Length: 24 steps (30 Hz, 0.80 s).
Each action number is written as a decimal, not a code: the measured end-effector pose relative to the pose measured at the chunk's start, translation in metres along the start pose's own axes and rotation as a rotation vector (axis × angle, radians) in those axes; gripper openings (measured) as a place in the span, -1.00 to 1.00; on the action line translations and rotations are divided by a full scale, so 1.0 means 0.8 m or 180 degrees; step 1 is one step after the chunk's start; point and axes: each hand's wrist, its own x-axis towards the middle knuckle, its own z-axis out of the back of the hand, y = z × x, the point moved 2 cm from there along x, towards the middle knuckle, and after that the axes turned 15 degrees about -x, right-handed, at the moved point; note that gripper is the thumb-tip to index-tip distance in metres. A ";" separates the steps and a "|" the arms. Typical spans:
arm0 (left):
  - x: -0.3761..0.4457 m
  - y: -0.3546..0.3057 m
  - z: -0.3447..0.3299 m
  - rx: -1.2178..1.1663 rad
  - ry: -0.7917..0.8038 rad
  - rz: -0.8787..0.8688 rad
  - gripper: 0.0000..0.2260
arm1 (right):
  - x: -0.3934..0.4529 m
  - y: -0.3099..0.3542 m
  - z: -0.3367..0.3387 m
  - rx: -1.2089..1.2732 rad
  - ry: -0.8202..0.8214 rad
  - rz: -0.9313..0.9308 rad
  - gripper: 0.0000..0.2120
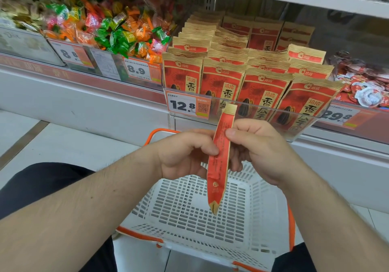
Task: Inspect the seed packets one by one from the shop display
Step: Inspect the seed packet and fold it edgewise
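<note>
A red and tan seed packet [217, 172] stands edge-on between my two hands, above the basket. My left hand [185, 154] grips its left face with curled fingers. My right hand [256, 147] pinches it from the right, thumb on the upper part. Several rows of the same red seed packets [263, 86] stand upright in a clear display tray [231, 111] on the shelf straight ahead, with a 12.8 price tag [188, 105] on its front.
A white shopping basket [189, 215] with orange handles sits on the floor under my hands. Bins of wrapped candies [109, 29] fill the shelf at left. Red snack packs [366, 82] lie at right. A shelf edge runs overhead.
</note>
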 end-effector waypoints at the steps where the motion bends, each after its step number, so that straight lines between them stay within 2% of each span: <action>1: 0.001 0.001 0.000 -0.0080 0.0068 0.0011 -0.76 | 0.000 0.001 0.000 0.0137 0.0027 -0.0008 -0.75; 9: 0.006 0.003 0.004 -0.0185 0.0148 0.0105 -0.75 | -0.002 0.000 0.002 0.0299 0.0007 -0.0067 -0.74; 13: 0.003 0.000 0.005 -0.0070 -0.0203 0.0141 -0.75 | -0.004 0.004 0.003 -0.0178 -0.0100 -0.0015 -0.70; 17: 0.000 -0.010 0.013 -0.0513 -0.0977 -0.0035 -0.78 | -0.013 0.010 0.012 -0.1059 0.0565 -0.0226 -0.71; 20: -0.002 -0.016 0.015 -0.0580 -0.1115 -0.0149 -0.76 | -0.020 0.015 0.009 -0.1613 0.0895 -0.0288 -0.82; 24: -0.003 -0.013 0.015 -0.0535 -0.1087 -0.0203 -0.71 | -0.021 0.017 0.005 -0.1773 0.1008 -0.0298 -0.88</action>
